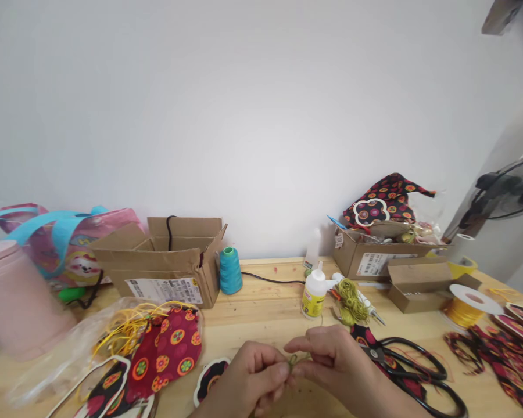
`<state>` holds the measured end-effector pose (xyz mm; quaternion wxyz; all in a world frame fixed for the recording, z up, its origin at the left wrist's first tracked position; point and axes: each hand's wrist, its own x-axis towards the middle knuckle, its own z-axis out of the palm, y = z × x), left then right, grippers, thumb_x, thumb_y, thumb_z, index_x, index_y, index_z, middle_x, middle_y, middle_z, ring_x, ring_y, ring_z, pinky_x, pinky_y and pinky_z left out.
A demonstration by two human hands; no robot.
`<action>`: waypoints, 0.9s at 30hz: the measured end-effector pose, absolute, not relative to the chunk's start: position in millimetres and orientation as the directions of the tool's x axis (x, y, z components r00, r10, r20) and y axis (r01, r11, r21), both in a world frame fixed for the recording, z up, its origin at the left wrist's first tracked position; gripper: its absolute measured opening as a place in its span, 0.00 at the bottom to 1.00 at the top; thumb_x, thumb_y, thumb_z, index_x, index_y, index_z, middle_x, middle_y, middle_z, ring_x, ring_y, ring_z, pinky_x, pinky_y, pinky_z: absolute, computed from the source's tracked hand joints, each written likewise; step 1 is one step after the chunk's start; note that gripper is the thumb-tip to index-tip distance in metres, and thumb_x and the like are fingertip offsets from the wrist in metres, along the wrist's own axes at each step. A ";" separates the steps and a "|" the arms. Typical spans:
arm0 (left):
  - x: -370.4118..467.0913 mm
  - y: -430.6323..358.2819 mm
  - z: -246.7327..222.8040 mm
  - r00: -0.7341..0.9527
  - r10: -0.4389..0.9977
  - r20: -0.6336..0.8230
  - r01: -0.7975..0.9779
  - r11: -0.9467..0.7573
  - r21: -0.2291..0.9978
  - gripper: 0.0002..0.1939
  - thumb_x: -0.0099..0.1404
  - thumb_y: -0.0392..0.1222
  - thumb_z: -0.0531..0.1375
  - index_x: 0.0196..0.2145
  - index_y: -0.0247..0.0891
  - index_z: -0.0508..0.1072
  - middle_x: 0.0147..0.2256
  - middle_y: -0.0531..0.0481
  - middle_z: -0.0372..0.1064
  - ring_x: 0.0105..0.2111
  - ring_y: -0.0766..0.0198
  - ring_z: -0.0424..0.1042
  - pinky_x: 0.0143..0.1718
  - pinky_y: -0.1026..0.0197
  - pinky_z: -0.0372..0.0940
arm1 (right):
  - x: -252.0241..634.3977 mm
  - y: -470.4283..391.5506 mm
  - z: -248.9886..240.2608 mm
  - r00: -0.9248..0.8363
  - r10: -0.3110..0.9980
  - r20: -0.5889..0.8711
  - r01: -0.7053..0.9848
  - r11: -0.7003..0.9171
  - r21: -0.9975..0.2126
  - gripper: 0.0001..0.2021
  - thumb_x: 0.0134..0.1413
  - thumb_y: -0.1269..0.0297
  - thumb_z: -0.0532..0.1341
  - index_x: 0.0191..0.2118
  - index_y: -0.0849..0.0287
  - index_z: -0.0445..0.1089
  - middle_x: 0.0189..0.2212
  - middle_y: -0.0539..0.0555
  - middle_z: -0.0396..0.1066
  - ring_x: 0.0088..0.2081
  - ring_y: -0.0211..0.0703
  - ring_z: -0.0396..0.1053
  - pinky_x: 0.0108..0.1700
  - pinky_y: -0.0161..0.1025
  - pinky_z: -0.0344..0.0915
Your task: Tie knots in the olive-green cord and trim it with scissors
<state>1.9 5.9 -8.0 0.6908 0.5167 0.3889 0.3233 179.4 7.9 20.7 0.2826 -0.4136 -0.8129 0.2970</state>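
Note:
Low in the middle of the head view, my hands meet over the table. My left hand pinches a thin olive-green cord between thumb and forefinger. On the same cord, my right hand closes its thumb and fingers, and a small loop shows between the two hands. The finer shape of the cord is hidden by the fingers. Partly behind my left hand lies a flower-shaped, white-edged patterned piece. To the right of my right hand are black-handled scissors, resting on dark patterned fabric.
Behind my hands stand a glue bottle, an olive cord skein and a teal thread cone. Cardboard boxes line the wall. Red patterned fabric lies left; a yellow cord spool is right. A pink bin stands far left.

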 end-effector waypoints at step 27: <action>1.0 -1.4 -0.8 0.365 0.922 -0.127 0.322 0.003 0.947 0.15 0.56 0.48 0.55 0.29 0.31 0.72 0.21 0.54 0.59 0.22 0.68 0.55 0.22 0.67 0.50 | 172.7 9.6 22.3 -0.494 0.833 0.247 0.536 0.516 -0.668 0.07 0.44 0.74 0.59 0.24 0.60 0.74 0.15 0.46 0.59 0.20 0.32 0.56 0.23 0.29 0.50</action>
